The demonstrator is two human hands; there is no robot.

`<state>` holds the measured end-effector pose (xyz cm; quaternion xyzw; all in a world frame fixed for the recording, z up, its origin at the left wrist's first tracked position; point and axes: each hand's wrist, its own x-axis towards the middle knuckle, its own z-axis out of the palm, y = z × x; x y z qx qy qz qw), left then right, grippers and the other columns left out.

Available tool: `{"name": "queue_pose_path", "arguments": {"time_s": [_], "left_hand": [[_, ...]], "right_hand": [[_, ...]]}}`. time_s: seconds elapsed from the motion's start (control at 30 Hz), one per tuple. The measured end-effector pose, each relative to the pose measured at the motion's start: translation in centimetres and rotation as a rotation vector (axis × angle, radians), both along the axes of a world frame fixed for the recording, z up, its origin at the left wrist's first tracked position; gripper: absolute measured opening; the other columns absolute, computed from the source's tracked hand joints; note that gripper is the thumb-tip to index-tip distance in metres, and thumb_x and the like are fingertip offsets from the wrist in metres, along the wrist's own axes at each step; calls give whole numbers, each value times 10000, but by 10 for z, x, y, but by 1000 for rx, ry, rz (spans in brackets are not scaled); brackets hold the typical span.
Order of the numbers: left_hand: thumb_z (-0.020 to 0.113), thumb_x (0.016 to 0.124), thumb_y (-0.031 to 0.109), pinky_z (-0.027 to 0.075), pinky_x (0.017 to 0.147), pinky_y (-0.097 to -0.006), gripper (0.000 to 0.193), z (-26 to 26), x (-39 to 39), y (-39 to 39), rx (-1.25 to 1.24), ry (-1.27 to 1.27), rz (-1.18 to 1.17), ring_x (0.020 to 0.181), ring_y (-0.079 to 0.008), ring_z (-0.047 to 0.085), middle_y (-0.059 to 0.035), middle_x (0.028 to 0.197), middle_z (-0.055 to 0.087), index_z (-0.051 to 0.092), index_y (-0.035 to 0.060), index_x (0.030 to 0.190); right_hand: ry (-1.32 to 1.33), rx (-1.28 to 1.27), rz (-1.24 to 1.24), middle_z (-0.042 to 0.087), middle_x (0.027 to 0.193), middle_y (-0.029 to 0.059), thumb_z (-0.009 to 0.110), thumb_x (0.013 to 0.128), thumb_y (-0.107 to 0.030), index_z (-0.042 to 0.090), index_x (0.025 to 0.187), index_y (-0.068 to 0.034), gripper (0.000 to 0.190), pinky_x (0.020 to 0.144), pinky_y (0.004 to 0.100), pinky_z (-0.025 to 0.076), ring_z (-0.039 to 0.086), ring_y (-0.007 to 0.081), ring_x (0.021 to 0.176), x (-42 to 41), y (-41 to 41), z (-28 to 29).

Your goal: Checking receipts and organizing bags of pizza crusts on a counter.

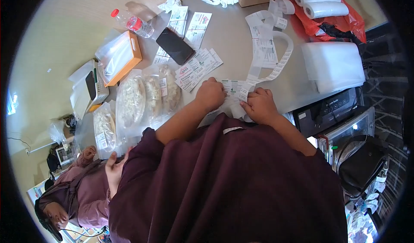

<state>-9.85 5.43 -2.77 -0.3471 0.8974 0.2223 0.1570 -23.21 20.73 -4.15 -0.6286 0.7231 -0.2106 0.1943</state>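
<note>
My left hand [212, 94] is curled, with its fingertips at the left edge of a printed paper card [233, 88] on the table. My right hand [262, 105] pinches a strip of white stickers [245, 93] over the card's right side. From there the strip loops up across the table [233, 45] in curls of backing paper. A fanned stack of printed cards [199, 68] lies just beyond my left hand. Another bundle of cards [270, 53] rests partly under the strip. A small white sticker strip [233, 129] lies on my dark clothing.
At left are clear packs of pale food [130, 97], a black phone [175, 46], an orange box [124, 58] and a plastic bottle [137, 24]. Clear bags [334, 66] and a vacuum sealer [326, 108] are at right. Another person [93, 191] is close on my left.
</note>
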Motion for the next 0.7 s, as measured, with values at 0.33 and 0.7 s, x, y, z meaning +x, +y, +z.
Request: {"name": "queue_pose_path", "arguments": {"time_s": [0.33, 0.7], "left_hand": [[740, 658, 254, 465, 811, -397, 457, 13, 1, -8, -66, -83, 148, 973, -338, 533, -191, 1017, 540, 570, 25, 1014], [754, 600, 211, 410, 877, -396, 549, 21, 12, -26, -91, -7, -202, 1022, -281, 516, -103, 1042, 542, 516, 95, 1081]], "right_hand": [[15, 24, 10, 637, 888, 7, 526, 815, -319, 680, 742, -72, 299, 822, 418, 324, 507, 221, 904, -1, -1, 3], [-212, -285, -19, 604, 737, 75, 579, 787, -234, 641, 743, -27, 220, 694, 400, 398, 524, 289, 757, -12, 2, -1]]}}
